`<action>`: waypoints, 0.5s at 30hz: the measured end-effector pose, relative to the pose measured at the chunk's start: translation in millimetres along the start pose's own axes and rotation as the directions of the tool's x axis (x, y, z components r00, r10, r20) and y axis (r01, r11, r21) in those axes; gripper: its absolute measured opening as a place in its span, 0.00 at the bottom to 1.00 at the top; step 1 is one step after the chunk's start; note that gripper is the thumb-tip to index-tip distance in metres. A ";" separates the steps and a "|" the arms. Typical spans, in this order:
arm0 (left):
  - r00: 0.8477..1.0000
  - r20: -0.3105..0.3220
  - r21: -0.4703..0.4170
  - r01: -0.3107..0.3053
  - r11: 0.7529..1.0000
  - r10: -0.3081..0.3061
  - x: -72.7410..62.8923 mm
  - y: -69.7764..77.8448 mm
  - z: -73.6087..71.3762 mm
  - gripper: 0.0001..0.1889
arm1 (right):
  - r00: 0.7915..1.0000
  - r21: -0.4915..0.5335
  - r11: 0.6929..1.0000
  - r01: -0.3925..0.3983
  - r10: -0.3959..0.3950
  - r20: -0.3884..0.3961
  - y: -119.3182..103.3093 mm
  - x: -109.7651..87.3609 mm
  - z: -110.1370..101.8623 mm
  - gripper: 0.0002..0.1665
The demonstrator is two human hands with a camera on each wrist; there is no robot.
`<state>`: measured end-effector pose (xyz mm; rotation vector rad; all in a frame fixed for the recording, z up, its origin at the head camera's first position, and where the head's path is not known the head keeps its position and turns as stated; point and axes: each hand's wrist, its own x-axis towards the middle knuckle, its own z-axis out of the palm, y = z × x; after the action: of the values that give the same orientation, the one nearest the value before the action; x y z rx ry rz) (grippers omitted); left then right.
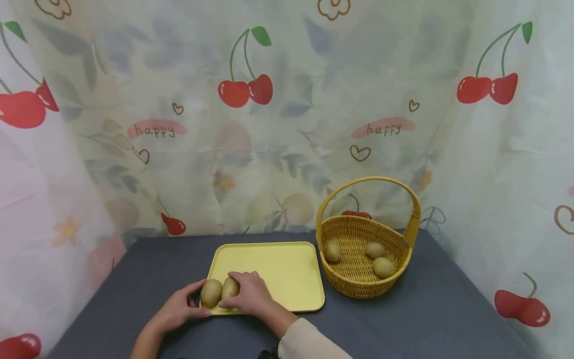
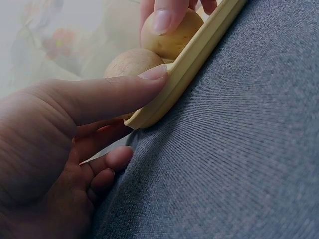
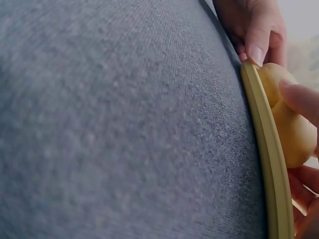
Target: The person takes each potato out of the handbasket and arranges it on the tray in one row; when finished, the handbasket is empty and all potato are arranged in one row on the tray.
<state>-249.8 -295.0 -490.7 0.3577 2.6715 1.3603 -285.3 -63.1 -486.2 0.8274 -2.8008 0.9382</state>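
Observation:
Two light-brown potatoes sit side by side at the near left corner of a yellow tray (image 1: 287, 279). My left hand (image 1: 178, 310) curves round the left potato (image 1: 211, 293), its thumb lying over the tray rim beside it in the left wrist view. My right hand (image 1: 251, 294) grips the right potato (image 1: 230, 287) from above, thumb on the near side and fingers on the far side. In the right wrist view, the right thumb (image 3: 301, 99) presses against this potato, and the left thumb (image 3: 256, 47) touches the tray's corner.
A wicker basket (image 1: 364, 289) with a tall handle stands to the right of the tray, holding three potatoes (image 1: 384, 268). A dark grey cloth (image 1: 403, 324) covers the table. Cherry-print curtains (image 1: 296, 164) hang behind and on both sides.

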 end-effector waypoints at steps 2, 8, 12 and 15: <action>1.000 0.002 -0.002 -0.002 1.000 0.002 -0.7 -0.6 -0.1 0.45 | 1.000 -0.008 1.000 -0.002 0.002 0.004 -1.2 -1.0 -0.1 0.44; 1.000 -0.001 -0.006 -0.009 1.000 0.009 -0.4 0.1 0.5 0.45 | 0.999 0.020 1.000 0.018 -0.019 0.028 3.4 -3.2 -4.1 0.46; 1.000 -0.003 -0.008 -0.011 1.000 0.011 -0.3 0.3 0.6 0.46 | 0.998 0.085 0.996 0.041 -0.045 0.040 8.4 -3.3 -6.1 0.44; 1.000 -0.004 -0.004 -0.007 1.000 0.007 0.0 -0.7 0.8 0.46 | 0.997 0.112 0.992 0.060 -0.065 0.042 11.3 -3.2 -6.0 0.43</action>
<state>-249.7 -294.7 -491.8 0.3649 2.6726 1.3695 -289.0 -50.6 -488.1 0.9560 -2.7643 1.0859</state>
